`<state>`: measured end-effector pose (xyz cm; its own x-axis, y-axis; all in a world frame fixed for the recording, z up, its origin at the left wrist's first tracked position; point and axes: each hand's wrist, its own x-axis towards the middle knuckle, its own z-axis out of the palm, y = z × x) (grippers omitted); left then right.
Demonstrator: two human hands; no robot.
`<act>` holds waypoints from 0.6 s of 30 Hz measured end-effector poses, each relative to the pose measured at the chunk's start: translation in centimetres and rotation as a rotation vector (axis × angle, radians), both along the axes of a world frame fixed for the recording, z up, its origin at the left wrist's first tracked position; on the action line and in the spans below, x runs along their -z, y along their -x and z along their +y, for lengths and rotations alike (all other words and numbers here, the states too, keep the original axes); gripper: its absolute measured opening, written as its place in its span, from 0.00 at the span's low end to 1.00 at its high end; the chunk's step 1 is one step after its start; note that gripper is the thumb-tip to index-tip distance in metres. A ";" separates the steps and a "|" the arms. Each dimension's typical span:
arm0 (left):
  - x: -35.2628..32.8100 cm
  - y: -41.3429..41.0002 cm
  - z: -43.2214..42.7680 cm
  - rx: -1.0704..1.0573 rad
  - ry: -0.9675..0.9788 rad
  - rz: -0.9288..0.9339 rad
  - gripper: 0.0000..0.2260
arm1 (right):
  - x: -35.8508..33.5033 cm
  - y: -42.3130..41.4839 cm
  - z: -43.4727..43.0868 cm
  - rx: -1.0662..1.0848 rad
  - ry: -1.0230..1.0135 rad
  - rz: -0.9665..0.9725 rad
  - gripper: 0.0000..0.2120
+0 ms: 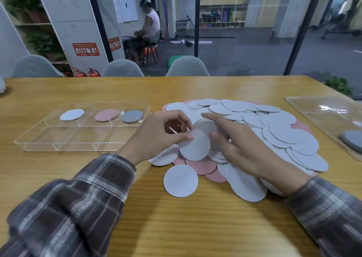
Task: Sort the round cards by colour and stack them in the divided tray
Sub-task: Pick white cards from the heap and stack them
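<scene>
- The left grip (156, 133) is closed on a single pale card (194, 145), with the thumb on its upper edge and the fingers curled behind it.
- The right grip (241, 149) is clamped on a small stack (205, 126) of pale cards. The forefinger lies over the far side and the thumb is against the near edge. The single card touches this stack.
- Both grips sit over the near left part of the pile (254, 123). It is mostly pale cards, with pink cards (199, 166) showing underneath.
- A loose card (180, 180) lies flat on the table (195, 227), just in front of the pile.
- The tray (82, 137) stands to the left, apart from the pile. Its far row holds one pale disc (71, 114), one pink disc (106, 115) and one grey disc (131, 116), each in its own compartment.
- A second clear tray (323, 109) at the right edge holds a grey piece (352, 141).
- The cards look thin, light and fairly stiff, with smooth faces, so a stack is likely to fan out or slide.
- A pinch across the rim should hold a card best. A card lying flat probably has to be slid or tipped up before its edge can be caught.
</scene>
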<state>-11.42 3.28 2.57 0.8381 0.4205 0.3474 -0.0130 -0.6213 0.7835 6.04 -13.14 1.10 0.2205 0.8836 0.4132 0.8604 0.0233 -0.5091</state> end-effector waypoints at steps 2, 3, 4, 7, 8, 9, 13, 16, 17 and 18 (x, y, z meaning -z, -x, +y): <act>0.6 -0.4 -0.3 -0.027 -0.003 -0.078 0.08 | -0.1 0.1 -0.1 -0.016 0.022 0.021 0.21; 0.8 -0.6 -0.4 -0.039 -0.018 -0.107 0.08 | -0.1 0.1 -0.1 -0.019 0.032 0.037 0.21; 1.1 -0.8 -0.6 -0.051 -0.043 -0.133 0.08 | -0.2 0.2 -0.1 -0.019 0.035 0.049 0.21; 1.4 -1.2 -1.0 -0.081 -0.134 -0.200 0.08 | -0.3 0.4 -0.2 -0.016 0.034 0.059 0.23; 1.4 -1.3 -1.1 -0.086 -0.153 -0.213 0.09 | -0.3 0.6 -0.2 -0.017 0.039 0.059 0.23; 1.4 -1.3 -1.2 -0.091 -0.163 -0.218 0.09 | -0.3 0.7 -0.2 -0.024 0.044 0.056 0.24; 0.8 -1.1 -1.2 -0.082 -0.189 -0.159 0.11 | 0.0 0.7 0.2 -0.015 0.045 0.008 0.24; -0.4 0.0 -0.3 -0.009 -0.198 0.092 0.11 | 0.1 0.4 0.2 0.034 0.036 -0.018 0.25; -0.7 0.4 -0.1 0.036 -0.186 0.204 0.11 | 0.1 0.4 0.2 0.038 0.032 -0.020 0.25; -0.9 0.7 -0.1 0.085 -0.165 0.304 0.11 | 0.1 0.4 0.2 0.037 0.032 -0.025 0.24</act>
